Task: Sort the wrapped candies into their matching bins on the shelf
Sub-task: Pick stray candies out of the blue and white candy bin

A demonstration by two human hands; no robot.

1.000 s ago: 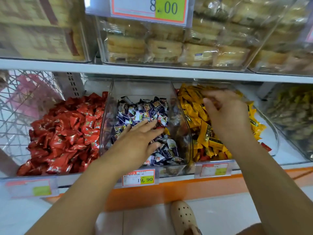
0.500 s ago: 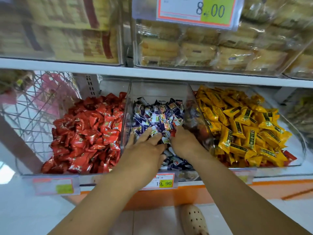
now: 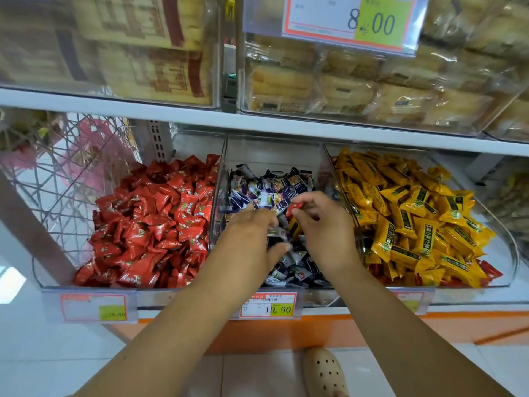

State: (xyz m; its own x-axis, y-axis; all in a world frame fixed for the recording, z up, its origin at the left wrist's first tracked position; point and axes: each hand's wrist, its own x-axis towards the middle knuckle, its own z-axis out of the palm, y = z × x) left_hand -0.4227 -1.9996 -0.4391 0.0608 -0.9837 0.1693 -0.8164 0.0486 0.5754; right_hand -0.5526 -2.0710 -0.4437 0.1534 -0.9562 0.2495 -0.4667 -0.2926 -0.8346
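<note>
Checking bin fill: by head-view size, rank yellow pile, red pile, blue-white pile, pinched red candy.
Yellow pile and red pile: alike, largest.
Blue-white pile, partly hidden.
Pinched red candy, smallest.

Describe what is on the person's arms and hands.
The left forearm and right forearm are bare to the frame's edge, with no sleeves. The left hand and right hand wear no gloves; no ring, watch or bracelet shows.
</note>
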